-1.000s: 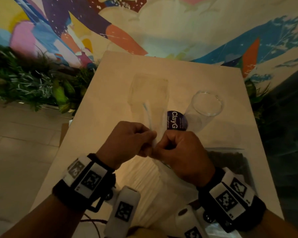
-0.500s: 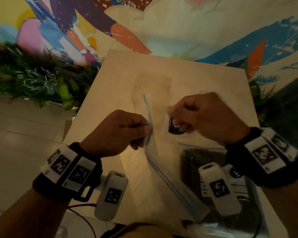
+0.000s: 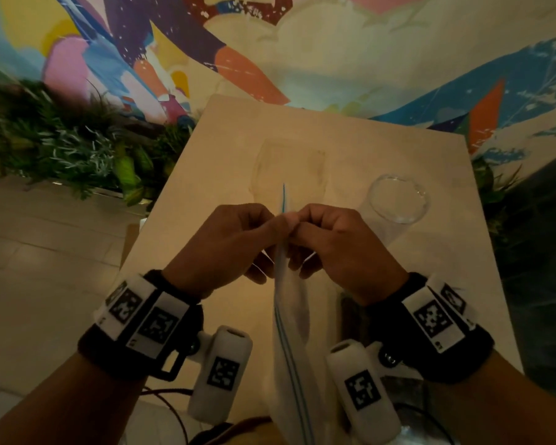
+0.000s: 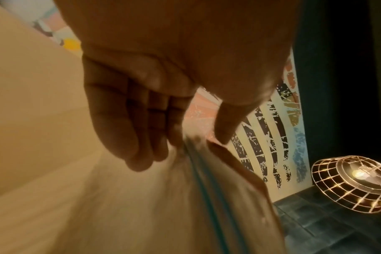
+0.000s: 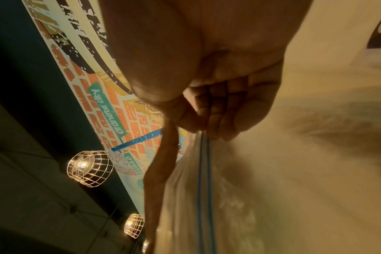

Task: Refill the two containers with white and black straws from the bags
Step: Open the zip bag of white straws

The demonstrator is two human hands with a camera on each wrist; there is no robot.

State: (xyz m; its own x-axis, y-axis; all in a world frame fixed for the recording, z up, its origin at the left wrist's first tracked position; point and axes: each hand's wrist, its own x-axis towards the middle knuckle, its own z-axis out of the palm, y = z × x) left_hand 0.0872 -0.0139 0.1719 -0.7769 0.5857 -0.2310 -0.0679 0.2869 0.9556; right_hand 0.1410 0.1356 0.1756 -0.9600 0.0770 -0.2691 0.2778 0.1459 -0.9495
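Observation:
Both hands meet above the middle of the table (image 3: 302, 146) and pinch the blue-striped zip edge of a clear bag (image 3: 291, 342) holding white straws. My left hand (image 3: 238, 239) grips it from the left, my right hand (image 3: 331, 239) from the right. The wrist views show the bag (image 4: 185, 197) (image 5: 207, 189) hanging down from the fingertips. A clear glass container (image 3: 397, 203) stands at the right. A second, faint clear container (image 3: 289, 168) stands behind the hands. The bag of black straws (image 3: 350, 316) lies under my right wrist, mostly hidden.
A painted mural wall (image 3: 302, 43) rises behind the table. Green plants (image 3: 61, 149) line the floor on the left, and more plants (image 3: 495, 187) stand at the right edge. Wire cage lamps (image 4: 350, 183) hang overhead.
My right hand had moved away up and right, and has come back to the left hand. Both now pinch the bag's zip edge close together, raised higher than before.

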